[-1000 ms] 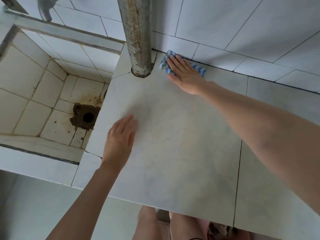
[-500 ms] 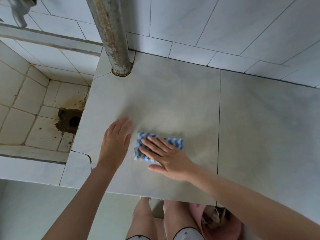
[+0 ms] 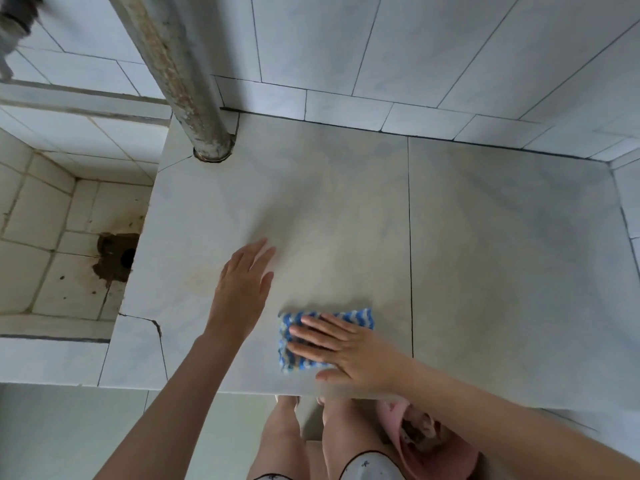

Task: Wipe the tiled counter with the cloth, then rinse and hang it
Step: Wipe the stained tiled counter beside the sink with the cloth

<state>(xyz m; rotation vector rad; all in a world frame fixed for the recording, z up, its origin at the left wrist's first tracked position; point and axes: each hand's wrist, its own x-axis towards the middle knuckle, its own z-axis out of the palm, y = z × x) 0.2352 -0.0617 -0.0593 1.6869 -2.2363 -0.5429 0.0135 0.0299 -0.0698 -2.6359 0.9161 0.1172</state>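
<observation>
**Cloth pulled to the near edge**

Since a second ago the cloth (image 3: 323,337) has travelled from beside the pipe (image 3: 183,74) to the counter (image 3: 485,254) front edge. The right hand (image 3: 349,351) presses it flat, fingers spread; the left hand (image 3: 242,289) rests open, empty. Wiping seems underway; the right-hand tile probably remains.

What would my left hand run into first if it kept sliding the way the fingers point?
Probably nothing soon: the left hand points up and slightly right across bare counter. Going straight on, it would likely reach the tiled back wall, passing right of the pipe, though depth is hard to judge.
</observation>
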